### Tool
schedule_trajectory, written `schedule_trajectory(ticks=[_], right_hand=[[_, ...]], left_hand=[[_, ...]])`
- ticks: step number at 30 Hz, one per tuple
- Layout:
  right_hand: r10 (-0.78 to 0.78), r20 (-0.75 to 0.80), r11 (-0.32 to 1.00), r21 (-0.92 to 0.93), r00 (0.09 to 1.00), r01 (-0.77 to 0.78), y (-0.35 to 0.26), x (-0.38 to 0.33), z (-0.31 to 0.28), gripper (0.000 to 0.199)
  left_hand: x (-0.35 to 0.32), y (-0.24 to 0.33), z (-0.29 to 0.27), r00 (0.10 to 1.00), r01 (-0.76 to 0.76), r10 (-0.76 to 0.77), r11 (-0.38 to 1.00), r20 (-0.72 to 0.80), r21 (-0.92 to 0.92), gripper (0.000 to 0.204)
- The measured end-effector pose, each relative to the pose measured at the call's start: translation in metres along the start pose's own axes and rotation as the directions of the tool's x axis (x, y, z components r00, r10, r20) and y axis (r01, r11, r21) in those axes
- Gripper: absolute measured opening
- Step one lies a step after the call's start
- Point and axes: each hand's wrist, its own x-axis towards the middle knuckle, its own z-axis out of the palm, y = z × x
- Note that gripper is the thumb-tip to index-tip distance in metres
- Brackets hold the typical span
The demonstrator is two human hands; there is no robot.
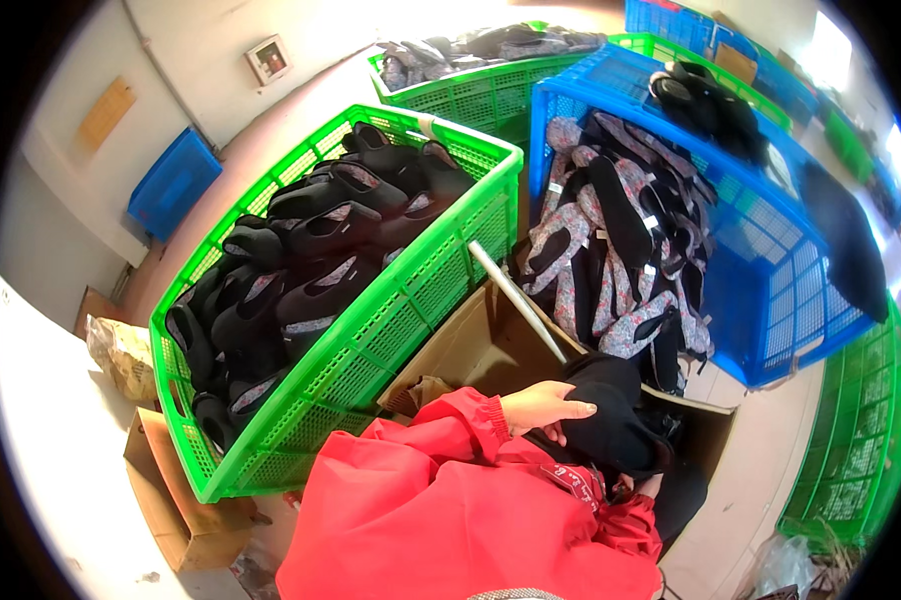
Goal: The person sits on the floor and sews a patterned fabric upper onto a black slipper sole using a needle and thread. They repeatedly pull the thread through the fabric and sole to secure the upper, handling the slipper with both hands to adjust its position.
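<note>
Head view: black shoe, held in left hand over open carton

Held black shoe (621,430) in left hand (543,408), thumb laid across the upper surface, fingers bent in against the near side. Placed right hand (651,487) low at the shoe's near edge, partly concealed beneath; could not tell spread of its fingers. Wore red jacket (421,490), left cuff gathered at the wrist.

Located shoe above the near right part of an open cardboard box (471,350), brown, with white tube (518,300) slanted over its far edge. Listed to the left: green basket (391,340), filled with black shoes (326,230), patterned linings visible. Listed to the far right: blue crate (821,310), containing heaped patterned shoes (621,285), floral and grey. Noted behind: second green basket (471,105), also loaded. Noted at lower left: smaller carton (161,490), brown, upper side open.
</note>
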Motion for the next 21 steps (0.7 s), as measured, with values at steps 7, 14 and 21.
schedule_trajectory(ticks=[7, 14, 21], right_hand=[[-0.152, -0.204, 0.972, 0.144, 0.967, 0.183, -0.003, -0.046, 0.089, 0.028], [-0.079, -0.219, 0.976, 0.180, 0.972, 0.120, 0.003, -0.049, 0.097, 0.020], [-0.103, -0.190, 0.977, 0.163, 0.976, 0.135, 0.005, -0.043, 0.089, 0.015]], left_hand=[[-0.040, 0.047, -0.022, 0.830, -0.466, 0.327, 0.852, -0.452, -0.239, 0.035], [-0.057, 0.078, -0.103, 0.309, -0.951, 0.781, 0.238, -0.543, -0.199, 0.036], [-0.038, 0.040, -0.125, 0.514, -0.731, 0.390, 0.665, -0.764, -0.152, 0.052]])
